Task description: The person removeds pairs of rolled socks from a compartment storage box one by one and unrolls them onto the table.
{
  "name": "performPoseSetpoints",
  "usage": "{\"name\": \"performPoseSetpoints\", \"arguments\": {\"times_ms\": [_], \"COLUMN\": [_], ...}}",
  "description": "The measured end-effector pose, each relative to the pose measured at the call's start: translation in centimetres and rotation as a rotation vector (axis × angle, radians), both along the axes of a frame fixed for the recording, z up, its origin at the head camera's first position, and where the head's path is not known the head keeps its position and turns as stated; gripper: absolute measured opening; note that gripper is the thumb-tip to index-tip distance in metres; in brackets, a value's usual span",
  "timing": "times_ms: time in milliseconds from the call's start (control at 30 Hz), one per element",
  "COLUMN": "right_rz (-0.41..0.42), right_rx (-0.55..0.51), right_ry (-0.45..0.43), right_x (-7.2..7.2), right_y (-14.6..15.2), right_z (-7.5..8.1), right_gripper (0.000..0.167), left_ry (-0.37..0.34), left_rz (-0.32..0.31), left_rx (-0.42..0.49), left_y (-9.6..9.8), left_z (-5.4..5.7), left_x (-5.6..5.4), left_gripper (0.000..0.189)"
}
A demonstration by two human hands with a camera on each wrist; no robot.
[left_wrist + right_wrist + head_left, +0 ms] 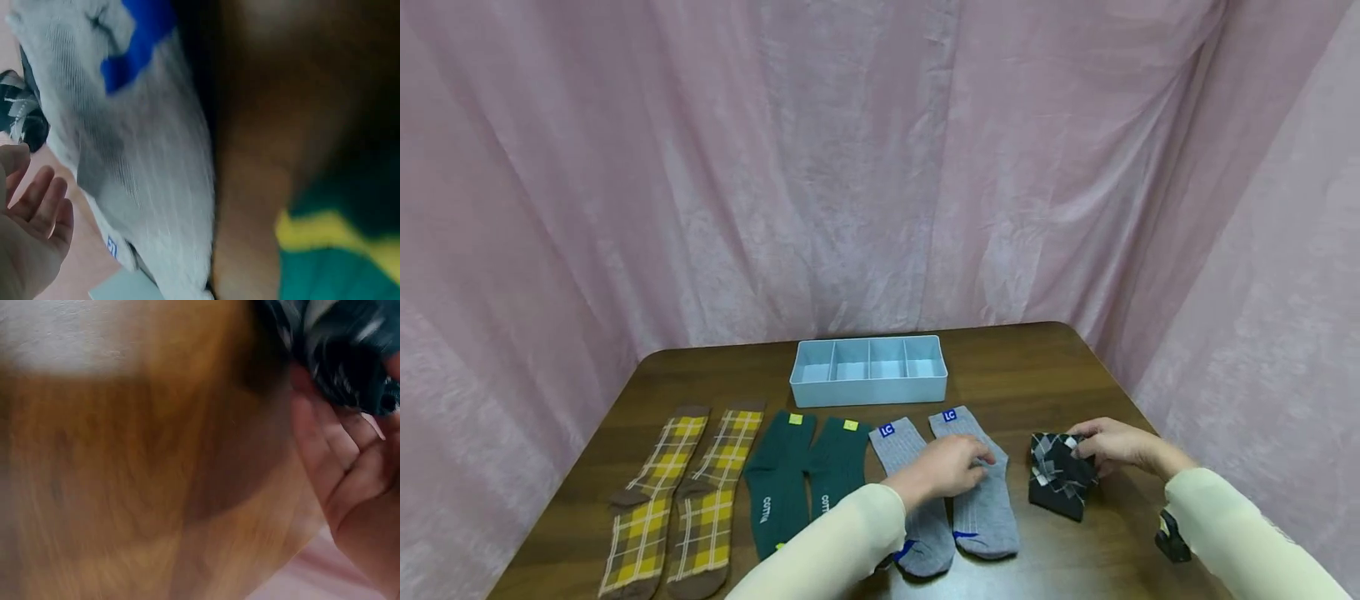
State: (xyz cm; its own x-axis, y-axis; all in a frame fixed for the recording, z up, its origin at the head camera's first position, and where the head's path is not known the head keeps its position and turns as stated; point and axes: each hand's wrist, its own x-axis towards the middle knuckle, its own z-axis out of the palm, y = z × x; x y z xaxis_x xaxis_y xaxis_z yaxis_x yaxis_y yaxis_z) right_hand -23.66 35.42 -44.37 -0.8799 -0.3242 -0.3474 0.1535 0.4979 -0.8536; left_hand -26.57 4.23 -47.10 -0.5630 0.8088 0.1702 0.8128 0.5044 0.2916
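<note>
My right hand [1116,444] pinches the right edge of a black-and-grey argyle sock bundle [1054,479], folded compactly at the right of the table. In the right wrist view the bundle [350,359] rests against the fingers, the thumb mostly cut off at the frame's edge. My left hand [943,468] hovers over a pair of grey socks, fingers loosely bent and holding nothing. It partly covers the left grey sock [898,446]; the right grey sock [988,521] lies flat beside it. Both have blue labels at the cuffs and blue marks near the other end.
A light blue box [868,392] with several compartments stands at the back of the wooden table [1007,358]. Left of the grey socks lie a green pair [782,467] and a yellow-and-brown plaid pair [647,517]. Pink curtains [865,167] hang behind and beside the table.
</note>
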Motion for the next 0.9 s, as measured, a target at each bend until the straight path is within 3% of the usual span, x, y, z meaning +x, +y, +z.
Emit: {"name": "performPoseSetpoints", "arguments": {"times_ms": [133, 233, 400, 533, 600, 700, 800, 900], "right_rz": [0.021, 0.018, 0.069, 0.089, 0.082, 0.057, 0.027, 0.000], "right_rx": [0.059, 0.079, 0.062, 0.024, 0.004, 0.015, 0.044, 0.056], "right_ry": [0.104, 0.122, 0.018, -0.046, -0.045, -0.013, 0.016, 0.027], "right_x": [-0.3, -0.6, -0.6, -0.6, -0.7, -0.6, -0.4, -0.1], "right_y": [-1.2, -1.7, -1.1, -0.6, -0.5, -0.7, -0.9, -1.1], "right_z": [-0.6, -1.0, -1.5, -1.7, -1.8, -1.8, -1.9, -1.9], "right_gripper": [0.048, 0.049, 0.042, 0.046, 0.048, 0.050, 0.050, 0.050], "left_ry": [0.047, 0.098, 0.217, 0.359, 0.394, 0.319, 0.243, 0.245], "left_rz": [0.003, -0.004, -0.055, -0.129, -0.171, -0.220, -0.211, -0.196], "left_rx": [-0.003, -0.006, -0.073, -0.177, -0.185, -0.143, -0.112, -0.140], "left_y": [0.7, 1.9, 4.3, 5.3, 5.3, 5.1, 4.7, 4.5], "left_z": [-0.2, -0.1, -0.5, -0.8, -0.8, -1.1, -1.5, -1.7], "left_x": [0.4, 0.8, 2.1, 3.4, 3.8, 4.1, 3.9, 3.9], "left_gripper": [0.030, 0.041, 0.055, 0.049, 0.044, 0.042, 0.043, 0.038]}}
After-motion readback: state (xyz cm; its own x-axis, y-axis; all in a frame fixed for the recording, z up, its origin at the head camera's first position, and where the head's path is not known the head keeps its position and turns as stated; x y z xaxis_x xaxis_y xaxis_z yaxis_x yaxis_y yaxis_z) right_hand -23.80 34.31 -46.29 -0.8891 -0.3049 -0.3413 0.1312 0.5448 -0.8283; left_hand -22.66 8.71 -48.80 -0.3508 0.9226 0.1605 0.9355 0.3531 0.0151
